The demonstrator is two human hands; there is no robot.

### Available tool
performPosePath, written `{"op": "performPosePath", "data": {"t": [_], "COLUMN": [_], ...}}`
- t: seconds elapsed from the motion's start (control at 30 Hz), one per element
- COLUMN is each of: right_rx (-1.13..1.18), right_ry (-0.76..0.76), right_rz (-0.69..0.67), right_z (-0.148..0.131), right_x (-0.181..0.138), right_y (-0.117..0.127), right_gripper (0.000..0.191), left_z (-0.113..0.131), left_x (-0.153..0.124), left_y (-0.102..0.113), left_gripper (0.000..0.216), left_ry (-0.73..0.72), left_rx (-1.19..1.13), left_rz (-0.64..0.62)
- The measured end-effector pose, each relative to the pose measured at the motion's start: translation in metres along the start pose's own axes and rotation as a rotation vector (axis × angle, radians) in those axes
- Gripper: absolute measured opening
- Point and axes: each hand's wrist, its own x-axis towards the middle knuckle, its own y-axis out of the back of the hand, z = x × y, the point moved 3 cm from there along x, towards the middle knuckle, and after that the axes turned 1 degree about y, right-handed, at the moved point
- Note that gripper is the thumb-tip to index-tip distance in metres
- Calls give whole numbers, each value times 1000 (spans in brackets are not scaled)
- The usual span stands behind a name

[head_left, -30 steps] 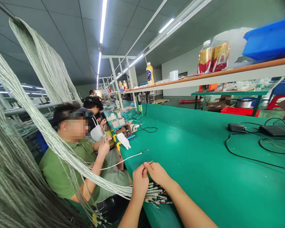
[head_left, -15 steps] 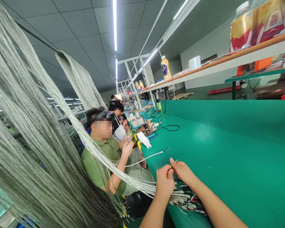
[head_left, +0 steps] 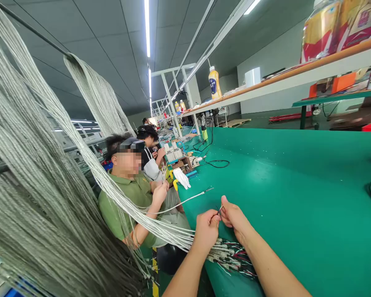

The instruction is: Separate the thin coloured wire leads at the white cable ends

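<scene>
My left hand (head_left: 205, 232) is closed in a pinch on thin wires (head_left: 219, 211), one dark, at what looks like a cable's end. To its right, my right hand (head_left: 235, 218) is also closed, with thumb and forefinger on the tip of a light wire. A small gap with the wires in it separates the two hands. Below them, a bundle of braided cables (head_left: 160, 232) runs across the table edge. Its stripped ends (head_left: 225, 255), with white, red and black wires, lie on the green table (head_left: 297, 198).
A single cable (head_left: 188, 200) points over the table's left edge. A co-worker in a green shirt (head_left: 120, 202) sits at left. White gloves (head_left: 181, 179) and a small machine (head_left: 185, 163) stand farther along. Hanging cables (head_left: 49, 165) fill the left; a shelf (head_left: 284, 82) spans above.
My hands have drawn slightly apart, so the wires between them show more. The camera view has shifted a little, moving the table and co-worker leftward.
</scene>
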Motion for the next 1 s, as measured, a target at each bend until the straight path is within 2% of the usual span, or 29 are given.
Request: {"op": "performPosePath", "data": {"t": [0.13,0.27,0.37,0.5,0.67,0.7,0.8,1.0], "right_rx": [124,97,-13,-263,-497,-520,-578,-825], "right_ry": [37,-35,-84,-129,-147,-135,-42,211], "right_rz": [96,124,86,12,-98,-116,-158,-230], "right_z": [-16,-27,-40,-56,-49,-45,-38,-39], "right_x": [-1,-8,-14,-21,-24,-23,-20,-18], "right_y": [27,22,12,15,15,13,10,5], "right_gripper": [53,48,46,39,19,16,23,7], "left_z": [-10,-19,-19,-14,-7,-6,-4,2], "left_x": [0,1,3,3,0,0,-2,-6], "left_y": [7,8,5,2,4,5,5,0], "left_gripper": [24,25,25,24,27,26,23,20], "left_ry": [36,55,56,21,-4,-8,-18,-39], "left_rx": [35,84,114,124,93,90,88,133], "left_rz": [41,66,66,44,32,33,31,32]}}
